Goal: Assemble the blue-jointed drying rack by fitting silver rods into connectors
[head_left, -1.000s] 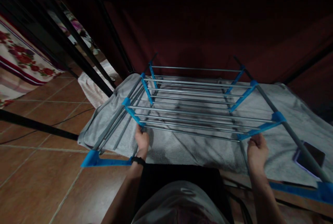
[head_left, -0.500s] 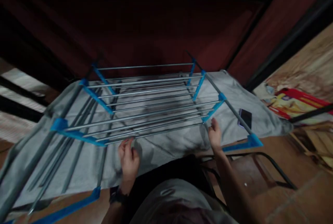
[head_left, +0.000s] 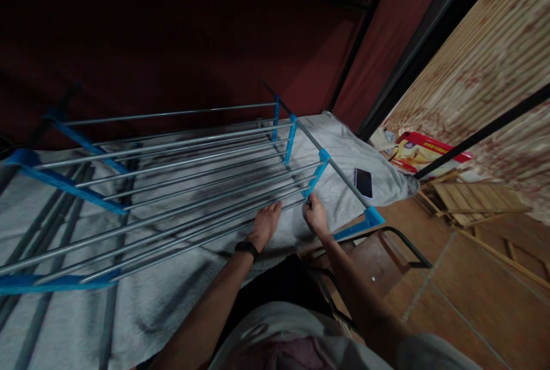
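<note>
A drying rack [head_left: 201,158] with grey metal rods and blue plastic brackets stretches across the cloth-covered surface. My left hand [head_left: 265,225], a dark band on its wrist, is closed over the rack's front rod close to its right end. Just right of it, my right hand [head_left: 317,216] grips the frame at the lower tip of the right front blue bracket [head_left: 317,176], its thumb side against the plastic. The fingertips of both hands are partly hidden. At the left, another blue bracket [head_left: 55,283] carries the other ends of the front rods.
Loose grey tubes [head_left: 55,227] lie on the grey cloth [head_left: 172,313] at the left. A phone [head_left: 363,182] rests on the cloth's right side. Beyond are a red and yellow box [head_left: 423,151], a wooden slatted piece [head_left: 481,201] and a black-framed chair [head_left: 378,255].
My left hand has moved right along the front rod and closed on it. My right hand has come in to the bracket's lower end. The view has swung right.
</note>
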Demonstrator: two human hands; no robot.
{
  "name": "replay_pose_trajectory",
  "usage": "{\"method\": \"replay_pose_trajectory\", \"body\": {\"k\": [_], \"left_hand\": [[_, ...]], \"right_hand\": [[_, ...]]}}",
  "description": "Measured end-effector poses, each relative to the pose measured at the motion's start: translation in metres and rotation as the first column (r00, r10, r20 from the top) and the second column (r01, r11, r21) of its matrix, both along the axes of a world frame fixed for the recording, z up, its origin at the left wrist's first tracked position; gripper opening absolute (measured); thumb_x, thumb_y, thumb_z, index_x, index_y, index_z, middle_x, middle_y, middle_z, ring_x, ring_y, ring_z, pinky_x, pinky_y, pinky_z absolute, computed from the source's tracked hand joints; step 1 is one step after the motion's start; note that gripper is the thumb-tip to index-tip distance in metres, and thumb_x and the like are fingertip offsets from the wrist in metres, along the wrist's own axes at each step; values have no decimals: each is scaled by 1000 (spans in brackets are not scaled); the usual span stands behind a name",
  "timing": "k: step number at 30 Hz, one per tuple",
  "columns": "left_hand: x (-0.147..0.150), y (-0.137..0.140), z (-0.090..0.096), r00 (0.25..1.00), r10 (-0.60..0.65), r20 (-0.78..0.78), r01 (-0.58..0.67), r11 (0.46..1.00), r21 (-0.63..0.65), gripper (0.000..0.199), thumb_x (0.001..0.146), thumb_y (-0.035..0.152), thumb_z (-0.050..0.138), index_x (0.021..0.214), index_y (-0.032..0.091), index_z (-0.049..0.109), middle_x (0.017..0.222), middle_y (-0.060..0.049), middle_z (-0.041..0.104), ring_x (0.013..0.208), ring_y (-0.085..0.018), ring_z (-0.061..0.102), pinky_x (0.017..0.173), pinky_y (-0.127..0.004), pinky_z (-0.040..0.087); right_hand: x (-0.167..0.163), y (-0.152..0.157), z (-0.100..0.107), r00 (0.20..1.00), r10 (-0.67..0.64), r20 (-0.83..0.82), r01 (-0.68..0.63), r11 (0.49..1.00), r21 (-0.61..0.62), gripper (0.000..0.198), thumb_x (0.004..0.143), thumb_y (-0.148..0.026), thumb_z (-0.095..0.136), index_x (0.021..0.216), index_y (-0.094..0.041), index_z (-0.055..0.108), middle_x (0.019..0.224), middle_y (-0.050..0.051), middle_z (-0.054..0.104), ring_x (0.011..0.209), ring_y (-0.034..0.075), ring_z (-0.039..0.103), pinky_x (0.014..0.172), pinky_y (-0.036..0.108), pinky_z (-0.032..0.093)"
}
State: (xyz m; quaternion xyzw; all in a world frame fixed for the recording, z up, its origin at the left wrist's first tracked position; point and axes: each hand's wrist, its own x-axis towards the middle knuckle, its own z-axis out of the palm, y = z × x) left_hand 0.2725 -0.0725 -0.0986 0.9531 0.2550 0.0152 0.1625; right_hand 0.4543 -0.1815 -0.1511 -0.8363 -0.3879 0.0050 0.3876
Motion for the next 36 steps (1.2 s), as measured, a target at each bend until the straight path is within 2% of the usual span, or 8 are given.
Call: {"method": "replay_pose_trajectory", "body": {"k": [5,9,13,20,27,36], "left_hand": [[29,5,4,993,-96,-62,94,995,-41,45,93,1,32,127,17,58,132,-13,61,121,-26,59,100,-43,50],[32,3,6,997,-44,-64,39,995,-91,50,89,-5,31,129,14,54,131,-15,62,123,-25,58,105,-40,46],[32,1,8,997,-26,-67,19,993,-118,53,87,-5,34,133,14,52,132,-14,63,123,-25,59,105,-39,47],[32,1,5,999,-3,-35,-2,991,-137,69,87,-3,36,150,24,41,143,-10,57,125,-27,59,104,-42,47],[33,3,6,999,18,-41,-24,987,-159,71,86,-2,37,152,25,41,142,-10,59,124,-26,60,105,-42,48],[34,6,9,998,30,-59,-41,982,-185,69,89,1,35,153,25,42,144,-9,59,127,-26,60,107,-42,48]], "right_hand": [[2,4,-1,998,-27,58,29,999,-38,41,87,-16,44,125,-15,60,110,14,64,106,25,57,99,39,46],[5,5,-4,998,-15,59,18,999,-47,36,89,-15,44,120,-16,61,108,12,63,104,24,57,96,37,46],[5,7,-4,998,-37,47,40,997,-65,36,89,-14,42,120,-14,60,108,13,63,103,24,56,95,38,45],[5,9,1,999,-34,7,34,997,-64,36,88,-16,43,118,-15,61,106,12,64,102,24,56,95,37,44],[5,7,5,998,-34,-46,33,999,-20,36,91,-35,53,122,-17,62,110,10,68,98,23,60,91,36,47],[4,10,5,992,-117,-40,113,989,-91,35,93,-37,57,122,-18,63,100,9,72,85,22,64,82,33,47]]}}
